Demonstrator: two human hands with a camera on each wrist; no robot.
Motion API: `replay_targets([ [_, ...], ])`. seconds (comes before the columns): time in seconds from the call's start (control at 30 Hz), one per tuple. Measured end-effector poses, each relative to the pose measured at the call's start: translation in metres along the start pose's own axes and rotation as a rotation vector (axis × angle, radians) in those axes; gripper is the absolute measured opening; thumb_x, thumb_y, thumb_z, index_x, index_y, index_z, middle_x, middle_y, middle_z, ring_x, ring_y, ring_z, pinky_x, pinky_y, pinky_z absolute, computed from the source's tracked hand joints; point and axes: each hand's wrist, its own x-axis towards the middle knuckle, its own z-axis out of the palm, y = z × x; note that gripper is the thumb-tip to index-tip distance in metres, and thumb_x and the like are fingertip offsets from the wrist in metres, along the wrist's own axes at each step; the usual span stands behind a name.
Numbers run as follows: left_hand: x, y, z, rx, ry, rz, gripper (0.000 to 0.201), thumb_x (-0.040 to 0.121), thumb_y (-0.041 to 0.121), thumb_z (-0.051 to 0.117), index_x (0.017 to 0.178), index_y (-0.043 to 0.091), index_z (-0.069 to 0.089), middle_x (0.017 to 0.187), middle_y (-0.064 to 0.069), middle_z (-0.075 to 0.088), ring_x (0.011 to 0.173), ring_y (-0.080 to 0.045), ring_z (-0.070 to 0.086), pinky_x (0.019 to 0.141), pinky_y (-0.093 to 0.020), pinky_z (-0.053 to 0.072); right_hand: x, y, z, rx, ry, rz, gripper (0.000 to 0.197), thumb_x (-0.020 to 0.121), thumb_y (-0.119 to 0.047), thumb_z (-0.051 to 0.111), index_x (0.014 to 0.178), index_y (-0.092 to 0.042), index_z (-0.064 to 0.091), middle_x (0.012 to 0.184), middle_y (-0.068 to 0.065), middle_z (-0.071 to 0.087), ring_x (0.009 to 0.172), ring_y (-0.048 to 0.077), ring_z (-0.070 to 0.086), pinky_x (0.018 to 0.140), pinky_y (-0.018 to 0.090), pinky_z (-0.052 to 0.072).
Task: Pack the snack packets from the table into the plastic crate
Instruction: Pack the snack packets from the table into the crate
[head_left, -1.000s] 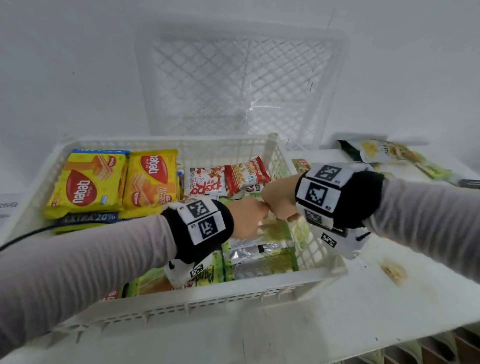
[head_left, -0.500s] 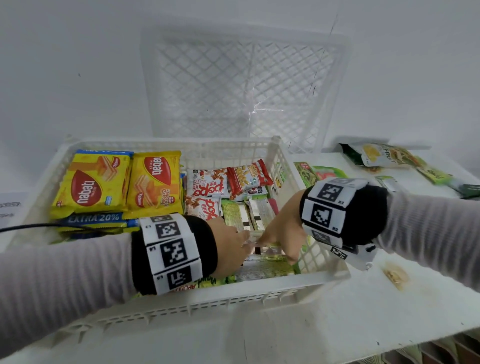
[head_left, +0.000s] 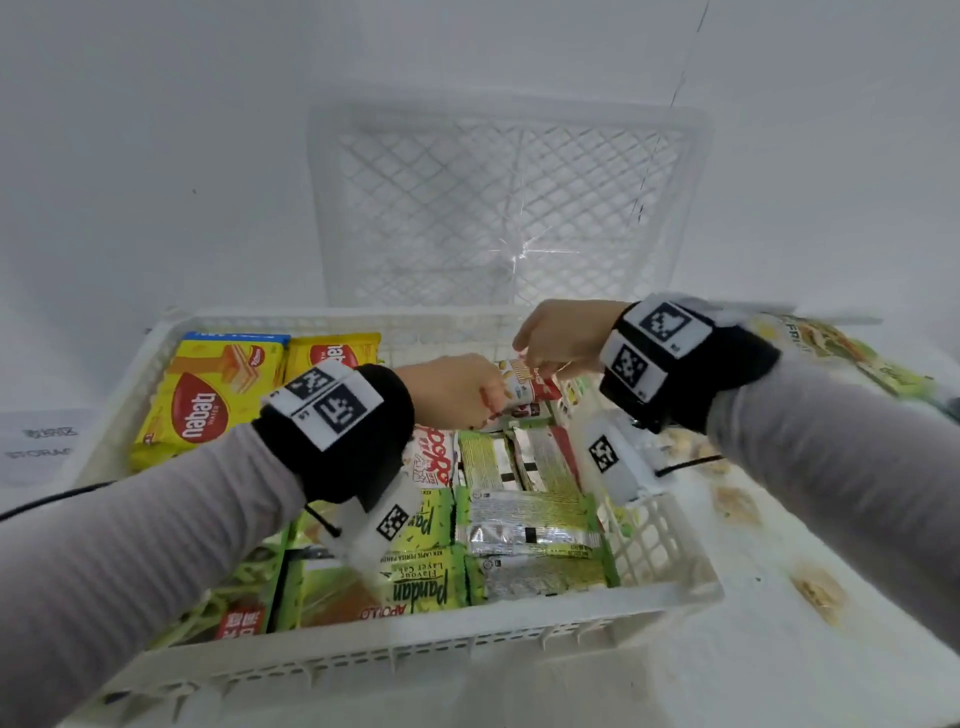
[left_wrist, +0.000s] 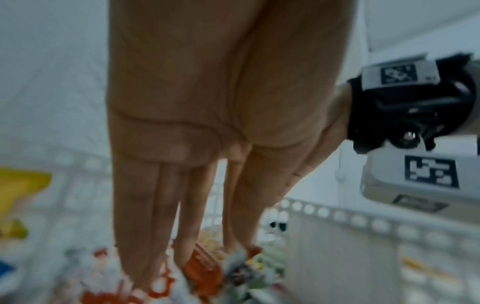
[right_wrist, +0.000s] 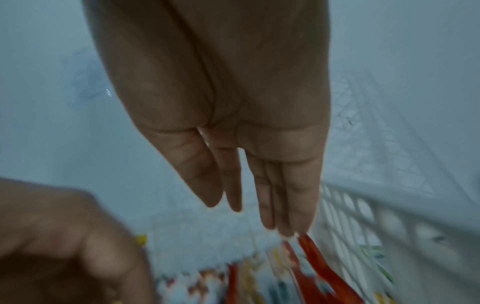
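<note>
The white plastic crate (head_left: 415, 639) holds yellow wafer packs (head_left: 208, 395) at the back left and green cake packets (head_left: 524, 525) at the front right. A small red-and-white snack packet (head_left: 530, 384) leans at the crate's back right. My left hand (head_left: 457, 395) reaches it from the left. In the left wrist view the straight fingers (left_wrist: 145, 246) and the thumb pinch the packet's red edge (left_wrist: 205, 265). My right hand (head_left: 561, 338) hovers over it from the right. Its straight fingertips (right_wrist: 288, 226) touch the packet's red top edge (right_wrist: 311, 248), with thumb and forefinger free.
A second white crate (head_left: 509, 208) stands upright against the wall behind. More green packets (head_left: 810, 348) lie on the white table (head_left: 779, 675) at the far right. The table's right side carries brown stains (head_left: 821, 597). A black cable (head_left: 47, 499) runs in from the left.
Both hands left the green packets at the crate's front right and moved back to the red-and-white packet at the back right. The green packets now lie flat in the crate.
</note>
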Motion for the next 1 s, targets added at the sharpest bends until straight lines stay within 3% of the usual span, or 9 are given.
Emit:
replay_targets([
  [0.07, 0.004, -0.007, 0.006, 0.184, -0.081, -0.146, 0.035, 0.093, 0.002, 0.045, 0.127, 0.004, 0.054, 0.112, -0.006, 0.054, 0.084, -0.014, 0.052, 0.057, -0.011, 0.039, 0.012, -0.001, 0.010, 0.004, 0.039, 0.015, 0.040, 0.090, -0.006, 0.050, 0.130, -0.006, 0.053, 0.134, 0.013, 0.053, 0.122, 0.029, 0.051, 0.102, 0.036, 0.043],
  [0.13, 0.006, -0.010, 0.018, 0.383, -0.236, -0.228, 0.039, 0.092, 0.007, 0.053, 0.130, 0.002, 0.047, 0.109, -0.007, 0.055, 0.090, -0.017, 0.055, 0.064, -0.016, 0.042, 0.027, 0.001, 0.031, -0.023, 0.036, -0.003, 0.041, 0.090, -0.006, 0.051, 0.131, -0.010, 0.052, 0.136, 0.008, 0.051, 0.123, 0.025, 0.050, 0.099, 0.032, 0.040],
  [0.23, 0.009, -0.015, 0.031, 0.584, -0.357, -0.245, 0.042, 0.091, 0.017, 0.059, 0.128, 0.002, 0.047, 0.120, -0.010, 0.058, 0.102, -0.021, 0.058, 0.073, -0.023, 0.044, 0.052, -0.002, 0.059, -0.178, 0.033, -0.038, 0.043, 0.087, -0.020, 0.059, 0.129, -0.013, 0.054, 0.128, 0.012, 0.056, 0.117, 0.030, 0.053, 0.097, 0.040, 0.045],
  [0.43, 0.009, -0.021, 0.040, 0.723, -0.352, -0.255, 0.039, 0.096, 0.019, 0.051, 0.132, 0.004, 0.048, 0.131, -0.012, 0.049, 0.096, -0.019, 0.047, 0.050, -0.024, 0.032, 0.086, -0.005, 0.093, -0.523, 0.095, 0.071, 0.023, 0.087, -0.038, 0.053, 0.107, -0.028, 0.058, 0.113, 0.002, 0.058, 0.113, 0.034, 0.041, 0.090, 0.050, 0.034],
  [0.53, 0.009, -0.020, 0.047, 0.763, -0.347, -0.242, 0.044, 0.099, 0.015, 0.042, 0.140, 0.002, 0.036, 0.137, -0.014, 0.045, 0.118, -0.025, 0.047, 0.068, -0.027, 0.038, 0.084, -0.011, 0.096, -0.505, 0.099, 0.118, 0.026, 0.082, -0.043, 0.054, 0.105, -0.031, 0.058, 0.117, 0.008, 0.052, 0.114, 0.035, 0.040, 0.096, 0.053, 0.025],
  [0.7, 0.009, -0.016, 0.051, 0.769, -0.363, -0.261, 0.055, 0.099, 0.012, 0.038, 0.148, -0.001, 0.016, 0.148, -0.019, 0.030, 0.130, -0.032, 0.040, 0.099, -0.036, 0.040, 0.086, 0.003, 0.094, -0.459, 0.138, 0.086, 0.028, 0.088, -0.037, 0.051, 0.114, -0.027, 0.056, 0.127, 0.008, 0.047, 0.120, 0.032, 0.039, 0.099, 0.044, 0.029],
  [0.77, 0.010, -0.015, 0.046, 0.726, -0.405, -0.258, 0.050, 0.100, 0.011, 0.034, 0.146, -0.003, 0.021, 0.146, -0.020, 0.034, 0.127, -0.030, 0.043, 0.095, -0.032, 0.041, 0.086, 0.007, 0.090, -0.435, 0.126, 0.062, 0.030, 0.089, -0.034, 0.052, 0.117, -0.025, 0.052, 0.129, 0.010, 0.042, 0.120, 0.033, 0.040, 0.099, 0.042, 0.032],
  [0.9, 0.007, -0.013, 0.034, 0.640, -0.325, -0.229, 0.041, 0.101, 0.023, 0.034, 0.135, 0.002, 0.043, 0.130, -0.014, 0.051, 0.089, -0.021, 0.049, 0.069, -0.025, 0.037, 0.085, 0.003, 0.092, -0.445, 0.133, 0.044, 0.032, 0.087, -0.045, 0.052, 0.113, -0.027, 0.056, 0.127, 0.008, 0.047, 0.117, 0.031, 0.040, 0.093, 0.040, 0.032],
  [1.0, 0.005, -0.015, 0.036, 0.709, -0.410, -0.252, 0.041, 0.100, 0.019, 0.035, 0.137, 0.002, 0.041, 0.135, -0.013, 0.049, 0.107, -0.026, 0.054, 0.077, -0.028, 0.042, 0.083, -0.005, 0.095, -0.425, 0.115, 0.136, 0.035, 0.087, -0.044, 0.051, 0.118, -0.027, 0.055, 0.134, 0.009, 0.039, 0.121, 0.033, 0.035, 0.099, 0.041, 0.030],
])
